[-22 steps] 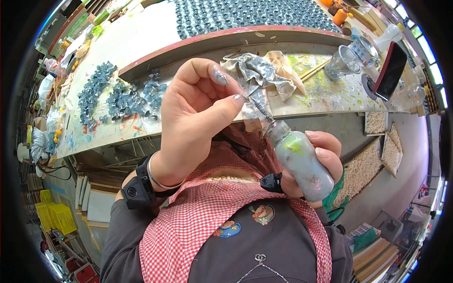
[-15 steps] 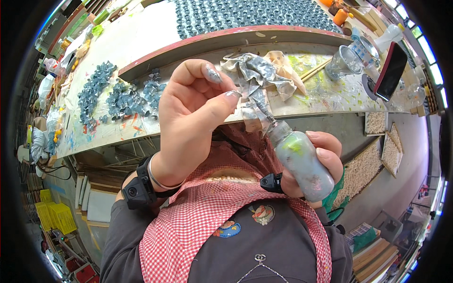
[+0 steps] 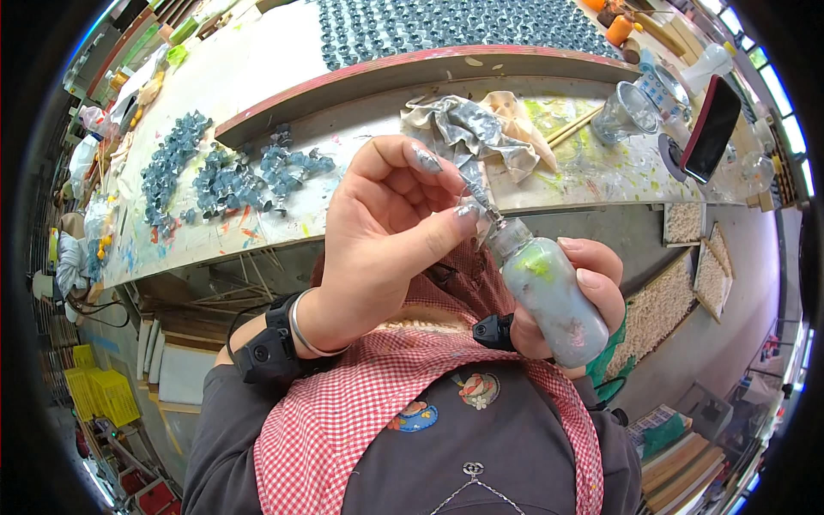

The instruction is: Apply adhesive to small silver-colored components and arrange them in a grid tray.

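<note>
My right hand point(image 3: 592, 279) is wrapped round a squeeze bottle point(image 3: 556, 300), grey and cloudy with a yellow-green smear. The bottle tilts up to the left, its narrow, paint-crusted nozzle point(image 3: 483, 199) pointing away from me. At the left side of that nozzle is my left hand point(image 3: 390, 227), thumb and forefinger slightly apart, other fingers curled. Silvery paint coats its thumb and forefinger nails. Whether the fingertips touch the nozzle is hard to make out. Behind the nozzle, a crumpled, grey-stained cloth point(image 3: 468, 129) lies on the table point(image 3: 343, 193).
Small blue-grey pieces lie in clusters point(image 3: 176, 167) at the left. Beyond a long wooden bar point(image 3: 412, 77), many similar pieces stand in rows point(image 3: 463, 30). To the right are a clear plastic cup point(image 3: 625, 116), wooden sticks point(image 3: 573, 127) and a phone point(image 3: 711, 129) on a stand.
My left hand has moved right and toward me, up to the bottle's nozzle, its thumb and forefinger parting a little. The bottle in my right hand has barely moved.
</note>
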A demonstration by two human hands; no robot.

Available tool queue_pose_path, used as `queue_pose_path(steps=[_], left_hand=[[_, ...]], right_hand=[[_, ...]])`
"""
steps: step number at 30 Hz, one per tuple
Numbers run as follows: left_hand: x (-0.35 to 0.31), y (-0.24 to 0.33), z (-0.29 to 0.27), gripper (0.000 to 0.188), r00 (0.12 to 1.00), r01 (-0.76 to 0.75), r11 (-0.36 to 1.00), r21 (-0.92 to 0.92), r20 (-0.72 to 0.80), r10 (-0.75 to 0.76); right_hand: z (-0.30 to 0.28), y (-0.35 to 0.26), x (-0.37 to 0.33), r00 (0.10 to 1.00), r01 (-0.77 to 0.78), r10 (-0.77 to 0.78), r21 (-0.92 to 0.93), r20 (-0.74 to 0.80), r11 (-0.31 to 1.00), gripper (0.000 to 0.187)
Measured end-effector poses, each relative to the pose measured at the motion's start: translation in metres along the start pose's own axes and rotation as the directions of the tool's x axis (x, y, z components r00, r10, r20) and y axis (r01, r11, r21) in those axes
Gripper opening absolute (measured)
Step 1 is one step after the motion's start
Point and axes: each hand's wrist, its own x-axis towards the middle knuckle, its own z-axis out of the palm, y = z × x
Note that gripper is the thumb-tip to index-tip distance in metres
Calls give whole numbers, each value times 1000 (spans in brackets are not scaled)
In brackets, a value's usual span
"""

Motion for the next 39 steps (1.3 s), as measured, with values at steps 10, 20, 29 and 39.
queue_pose_path(steps=[10,20,29,39], left_hand=[[0,9,4,30,997,-37,997,73,-65,42],[0,11,-1,29,986,-122,971,205,-85,142],[3,9,-4,26,987,-140,980,144,-53,149],[3,9,-5,24,995,-102,994,35,-8,103]], right_hand=[[-4,2,1,999,5,-4,-14,39,1000,55],[-4,1,1,999,-1,2,-20,40,1000,55],[-5,2,1,999,6,-6,-14,49,1000,55],[-2,2,2,999,18,-18,-2,42,1000,55]])
